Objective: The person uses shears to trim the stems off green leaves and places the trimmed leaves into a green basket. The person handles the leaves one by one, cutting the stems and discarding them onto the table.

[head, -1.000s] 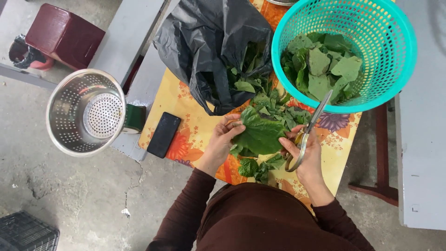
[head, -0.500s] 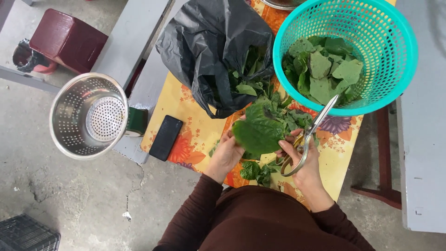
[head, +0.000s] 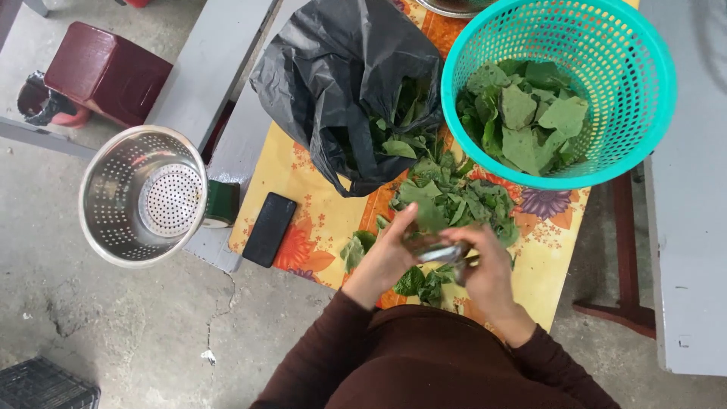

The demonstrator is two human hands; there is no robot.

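- Nearest to the person, the left hand [head: 388, 256] and right hand [head: 485, 266] meet over the near edge of the flowered yellow tablecloth [head: 318, 208], both closed around a pair of scissors [head: 441, 253] held between them; blur hides how the fingers sit on the handles.
- Just under the hands lie a few loose green leaves [head: 421, 283], and a bigger heap of leaves [head: 454, 201] sits just beyond the fingertips, touching the left hand's fingers.
- Left of the hands, a black phone [head: 269, 229] lies flat on the cloth, near the table's corner.
- Further left, off the table, stands a steel colander [head: 142, 195].
- Beyond the heap, a black plastic bag [head: 333, 68] gapes open with more leaves inside.
- Right of the bag, a teal plastic basket [head: 644, 83] holds flat green leaves.
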